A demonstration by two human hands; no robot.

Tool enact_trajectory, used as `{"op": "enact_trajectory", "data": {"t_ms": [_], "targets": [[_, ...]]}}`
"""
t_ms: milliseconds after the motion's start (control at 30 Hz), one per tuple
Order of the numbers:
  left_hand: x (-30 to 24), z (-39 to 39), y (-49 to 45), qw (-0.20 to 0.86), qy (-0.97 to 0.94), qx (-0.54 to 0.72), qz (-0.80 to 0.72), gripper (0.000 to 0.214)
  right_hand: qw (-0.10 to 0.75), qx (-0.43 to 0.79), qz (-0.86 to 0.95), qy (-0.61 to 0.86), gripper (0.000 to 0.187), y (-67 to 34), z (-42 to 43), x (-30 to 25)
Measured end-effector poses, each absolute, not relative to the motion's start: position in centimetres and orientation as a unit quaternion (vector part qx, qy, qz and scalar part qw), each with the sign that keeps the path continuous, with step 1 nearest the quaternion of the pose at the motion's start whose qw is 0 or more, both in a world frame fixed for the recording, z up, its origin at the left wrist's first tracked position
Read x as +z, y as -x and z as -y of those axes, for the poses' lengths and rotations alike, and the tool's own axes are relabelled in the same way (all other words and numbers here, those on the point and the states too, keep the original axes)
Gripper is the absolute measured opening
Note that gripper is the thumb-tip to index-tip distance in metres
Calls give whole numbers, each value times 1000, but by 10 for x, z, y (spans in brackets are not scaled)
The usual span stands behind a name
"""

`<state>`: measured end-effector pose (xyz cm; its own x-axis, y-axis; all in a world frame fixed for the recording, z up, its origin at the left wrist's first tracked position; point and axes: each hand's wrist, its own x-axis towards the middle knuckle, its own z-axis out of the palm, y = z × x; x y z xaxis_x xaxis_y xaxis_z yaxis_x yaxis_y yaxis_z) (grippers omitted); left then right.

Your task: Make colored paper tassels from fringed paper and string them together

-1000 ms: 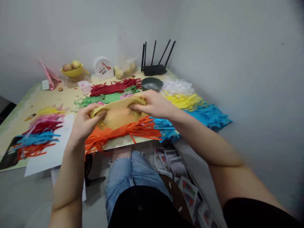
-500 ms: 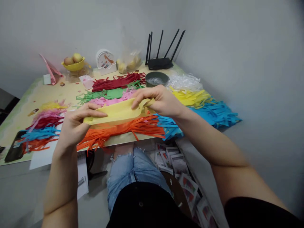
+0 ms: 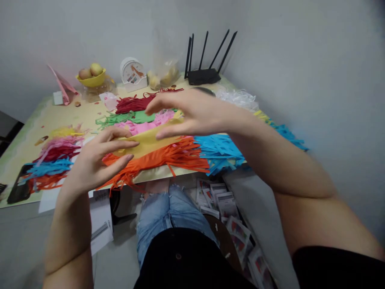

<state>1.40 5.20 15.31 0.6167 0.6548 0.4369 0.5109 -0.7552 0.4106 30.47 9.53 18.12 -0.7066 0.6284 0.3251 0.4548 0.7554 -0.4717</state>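
Observation:
A thin, pale yellow folded sheet (image 3: 150, 147), paper or cloth, lies between a pink fringed bundle (image 3: 141, 127) and an orange fringed bundle (image 3: 156, 160). Over its left end is my left hand (image 3: 87, 160), fingers and thumb spread with nothing gripped. My right hand (image 3: 195, 114) hovers above the sheet's right part, thumb well apart from the fingers and nothing between them. Whether a fingertip touches the sheet, I cannot tell. Green strips (image 3: 142, 117) and dark red strips (image 3: 130, 105) lie farther back. Blue strips (image 3: 221, 148) are to the right, partly beneath my right forearm.
A black router (image 3: 204, 76) with upright antennas stands at the back, beside a bag of yellow fruit (image 3: 164, 78). A yellow bowl (image 3: 93, 81) holds fruit. At left lie mixed coloured strips (image 3: 57, 150) and a dark phone (image 3: 19, 186). Printed packets (image 3: 227, 204) are below the table's edge.
Both hands have let go of the yellow sheet and opened. The sheet is now lower, on the table. My right hand has risen and its fingers have spread away from the thumb.

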Motion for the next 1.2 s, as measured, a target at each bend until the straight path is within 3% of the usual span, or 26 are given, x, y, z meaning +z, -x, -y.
{"op": "enact_trajectory", "data": {"t_ms": [133,200,300,467,700,900,1200], "targets": [[153,-49,-15,132,-890,278,-336,15,93,136,925,342,16,-280,-98,180],[155,-53,-16,144,-883,287,-343,15,50,111,924,362,14,-274,-96,182],[156,-68,-27,193,-867,303,-346,27,14,78,930,360,15,-268,-88,190],[149,-96,-47,291,-871,199,-342,37,0,84,931,356,14,-269,-81,199],[140,-89,-45,290,-813,309,-400,40,188,240,890,339,15,-300,-95,169],[129,-78,-40,365,-716,397,-444,24,367,318,789,377,14,-302,-82,136],[106,-71,-27,396,-630,512,-430,12,494,362,716,336,16,-303,-75,113]]}}
